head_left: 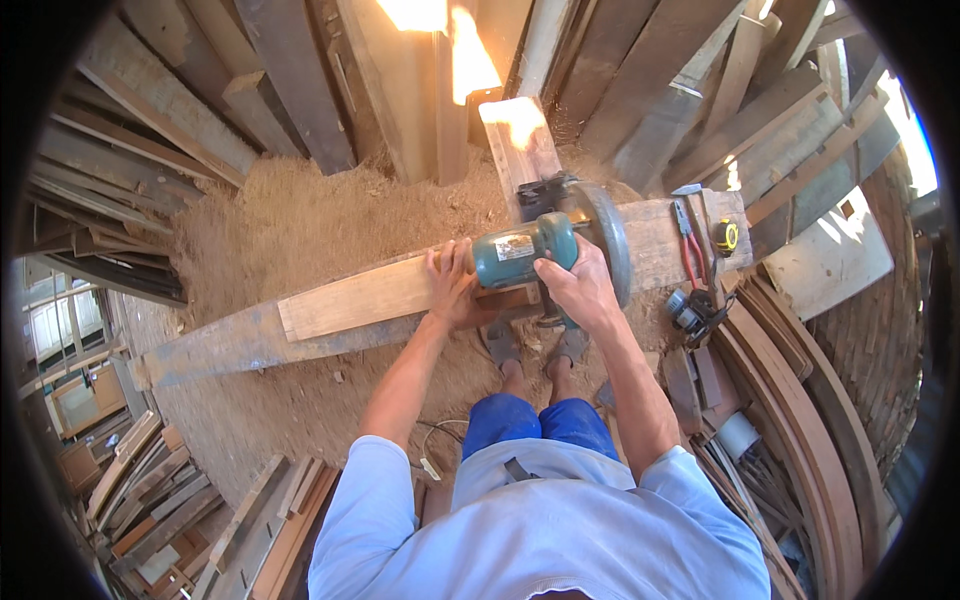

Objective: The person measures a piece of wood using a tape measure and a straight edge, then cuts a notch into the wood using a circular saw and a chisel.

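A teal circular saw [512,256] with a grey round blade guard rests over a pale board [365,298] in front of me. My right hand [582,288] is closed around the saw's handle. Just left of the motor, my left hand [455,287] grips the board's edge, fingers over the top. That board lies on a longer grey plank [215,342] reaching both ways beneath it. Past the saw, a short wooden piece [520,150] sticks out away from me. The blade itself is hidden by the guard and motor.
Red-handled pliers [692,245], a hammer [707,230] and a yellow tape measure [726,237] lie on the plank's right end. A teal power tool [690,312] sits below them. Sawdust [270,225] covers the ground; leaning boards [300,85] and stacked curved timber [800,410] surround me.
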A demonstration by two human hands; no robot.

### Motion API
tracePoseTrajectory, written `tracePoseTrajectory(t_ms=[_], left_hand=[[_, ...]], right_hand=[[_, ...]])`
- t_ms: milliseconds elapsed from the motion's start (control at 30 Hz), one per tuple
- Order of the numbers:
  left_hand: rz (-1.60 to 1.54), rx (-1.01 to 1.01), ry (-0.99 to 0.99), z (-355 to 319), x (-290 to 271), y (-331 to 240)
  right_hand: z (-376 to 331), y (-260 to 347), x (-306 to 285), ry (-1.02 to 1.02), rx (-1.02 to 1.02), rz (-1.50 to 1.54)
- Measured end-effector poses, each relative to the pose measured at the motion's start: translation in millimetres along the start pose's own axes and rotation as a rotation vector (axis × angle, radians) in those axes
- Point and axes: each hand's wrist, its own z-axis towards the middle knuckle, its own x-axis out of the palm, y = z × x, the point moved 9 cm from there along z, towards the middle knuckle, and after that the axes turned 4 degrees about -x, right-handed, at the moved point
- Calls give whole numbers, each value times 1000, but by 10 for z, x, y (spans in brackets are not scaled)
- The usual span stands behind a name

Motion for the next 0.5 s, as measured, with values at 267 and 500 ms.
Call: tracePoseTrajectory(t_ms=[267,500], left_hand=[[-36,-42,137,-2,-72,-93],[15,-79,216,-3,-159,-79]], right_hand=[[354,182,-89,-81,-48,-170],[-448,327,-583,-156,-146,-162]])
